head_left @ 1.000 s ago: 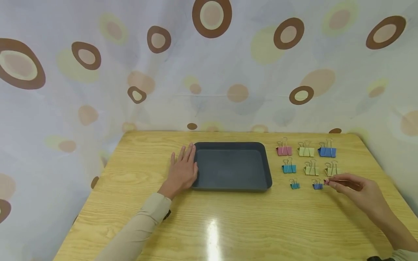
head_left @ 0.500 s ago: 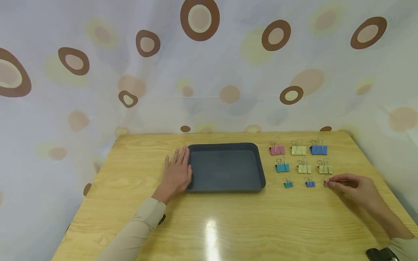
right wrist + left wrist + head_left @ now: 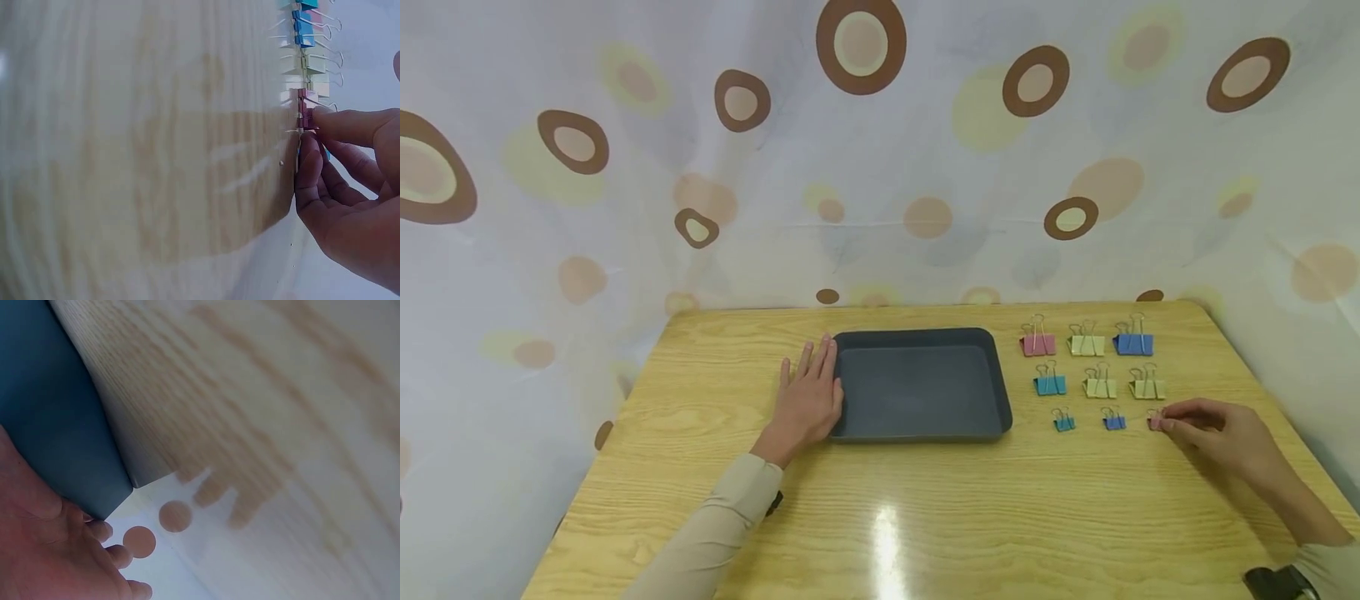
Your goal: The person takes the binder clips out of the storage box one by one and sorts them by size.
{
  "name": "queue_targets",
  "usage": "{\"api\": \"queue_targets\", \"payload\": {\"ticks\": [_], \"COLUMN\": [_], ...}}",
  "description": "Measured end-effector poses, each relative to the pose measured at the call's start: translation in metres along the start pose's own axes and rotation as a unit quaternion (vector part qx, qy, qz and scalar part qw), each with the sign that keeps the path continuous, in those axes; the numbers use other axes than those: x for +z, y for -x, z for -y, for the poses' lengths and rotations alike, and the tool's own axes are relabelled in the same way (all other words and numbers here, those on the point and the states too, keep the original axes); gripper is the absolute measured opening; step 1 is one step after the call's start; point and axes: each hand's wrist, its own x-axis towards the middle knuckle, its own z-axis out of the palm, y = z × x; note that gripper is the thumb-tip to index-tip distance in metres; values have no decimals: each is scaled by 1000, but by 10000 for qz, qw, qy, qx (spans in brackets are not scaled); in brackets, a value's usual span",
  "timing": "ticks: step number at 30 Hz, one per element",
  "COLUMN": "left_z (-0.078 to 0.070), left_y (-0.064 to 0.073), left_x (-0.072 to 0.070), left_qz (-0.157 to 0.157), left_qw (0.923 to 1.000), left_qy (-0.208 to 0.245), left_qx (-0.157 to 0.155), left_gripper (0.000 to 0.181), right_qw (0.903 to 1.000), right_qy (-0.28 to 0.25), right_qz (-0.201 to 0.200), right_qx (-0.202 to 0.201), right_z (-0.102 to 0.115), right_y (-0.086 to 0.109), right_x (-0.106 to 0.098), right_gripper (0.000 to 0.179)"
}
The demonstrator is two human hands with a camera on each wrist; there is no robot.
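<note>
My right hand [image 3: 1232,433] pinches a small pink binder clip [image 3: 1154,423] between thumb and index finger. This clip is upright on the table, at the right end of the front row. Beside it in that row stand a small blue binder clip [image 3: 1114,422] and a small teal one [image 3: 1063,423]. In the right wrist view the pink clip [image 3: 306,109] lies against the fingertips. My left hand [image 3: 805,404] rests, fingers extended, along the left edge of a dark grey tray [image 3: 921,435]. The left wrist view shows that hand [image 3: 56,550] against the tray wall [image 3: 75,412].
Behind the front row stands a middle row with a teal clip [image 3: 1050,385] and two yellow ones. The back row has a larger pink clip [image 3: 1038,344], a yellow clip [image 3: 1087,345] and a blue clip [image 3: 1133,344]. A patterned cloth [image 3: 880,167] hangs behind the wooden table [image 3: 1000,517].
My right hand has shifted the small pink clip rightward, away from the small blue one, and its wire handles now show upright. The head view has turned slightly; my left hand stays at the tray.
</note>
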Motion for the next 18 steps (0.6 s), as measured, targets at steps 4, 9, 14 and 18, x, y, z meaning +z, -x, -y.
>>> {"api": "queue_targets", "payload": {"ticks": [4, 9, 14, 18], "left_z": [-1, -1, 4, 11], "left_y": [0, -1, -1, 1], "left_x": [0, -1, 3, -1], "left_qz": [10, 61, 199, 225], "left_qw": [10000, 9993, 9971, 9912], "left_qy": [71, 356, 732, 1297], "left_qx": [18, 44, 65, 153], "left_gripper": [63, 66, 67, 69], "right_qw": [9997, 9987, 9972, 9949], "right_qy": [-93, -63, -203, -266], "right_qz": [-98, -507, -612, -661], "right_qx": [211, 86, -369, -713], "right_z": [1, 14, 39, 60], "right_y": [2, 6, 3, -6], "right_x": [-3, -6, 2, 22], "right_gripper": [39, 37, 30, 37]}}
